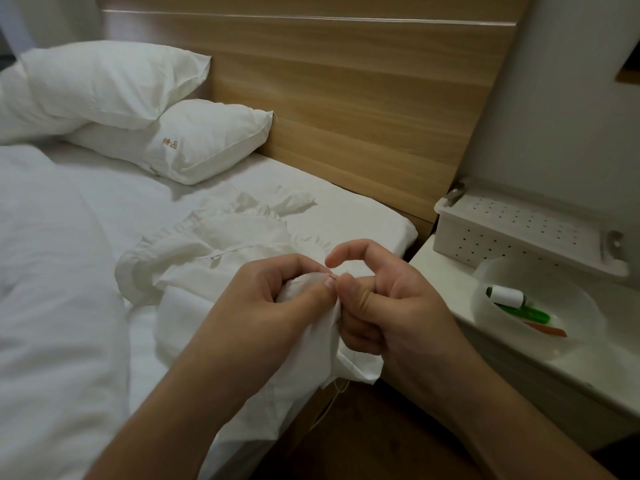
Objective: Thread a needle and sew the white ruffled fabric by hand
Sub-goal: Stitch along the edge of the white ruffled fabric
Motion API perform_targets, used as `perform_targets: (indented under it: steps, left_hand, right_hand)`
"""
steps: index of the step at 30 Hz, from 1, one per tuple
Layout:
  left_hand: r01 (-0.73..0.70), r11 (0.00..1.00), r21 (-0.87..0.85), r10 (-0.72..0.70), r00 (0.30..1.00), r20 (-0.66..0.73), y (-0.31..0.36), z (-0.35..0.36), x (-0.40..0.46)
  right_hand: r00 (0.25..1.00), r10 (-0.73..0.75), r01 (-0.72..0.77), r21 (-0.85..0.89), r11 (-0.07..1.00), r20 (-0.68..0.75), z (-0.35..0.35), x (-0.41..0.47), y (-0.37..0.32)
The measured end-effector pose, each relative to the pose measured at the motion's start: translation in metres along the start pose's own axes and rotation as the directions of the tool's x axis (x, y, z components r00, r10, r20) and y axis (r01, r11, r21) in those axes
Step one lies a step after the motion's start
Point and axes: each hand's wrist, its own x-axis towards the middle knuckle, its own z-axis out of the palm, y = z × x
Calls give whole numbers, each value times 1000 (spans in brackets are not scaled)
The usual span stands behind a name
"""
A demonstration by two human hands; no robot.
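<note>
The needle point(331, 278) is seen as a short thin glint between the two hands, at the bunched edge of the fabric point(221, 247). It is pinched by the right hand point(388, 306) between thumb and a curled finger; the index finger is raised and bent clear of it, and the remaining fingers are curled in. The left hand point(277, 299) grips a fold of the fabric, fingers wrapped over it and thumb pressed on top beside the needle. The fold is judged to be held taut so that the point can be driven through a firm edge. The needle appears to be threaded, since a thread point(332, 400) hangs below the fabric's lower corner; a stitch is judged to be in progress.

The rest of the fabric is spread on the bed point(104, 209), its ruffles lying toward the pillows point(138, 109). The work is held over the bed's near corner, where the mattress edge drops away. Open room for drawing the thread is available to the right and downward, between bed and counter point(450, 268). On the counter, a bowl point(512, 344) holds a spool point(507, 295) and green tools, with a perforated box point(519, 226) behind it. The bowl lies near the right wrist and could be struck by a wide pull.
</note>
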Motion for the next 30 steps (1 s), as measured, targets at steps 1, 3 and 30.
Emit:
perform_targets:
  steps: [1, 3, 30]
  left_hand:
    - [1, 1000, -6, -1, 1000, 5, 0, 0, 0]
    - [1, 1000, -17, -1, 1000, 4, 0, 0, 1]
    - [73, 996, 44, -68, 993, -101, 2, 4, 2]
  right_hand:
    - [1000, 1, -2, -18, 1000, -8, 0, 1, 0]
    - [999, 2, -5, -78, 997, -39, -2, 1, -3]
    - [885, -465, 274, -811, 517, 2, 2, -7, -12]
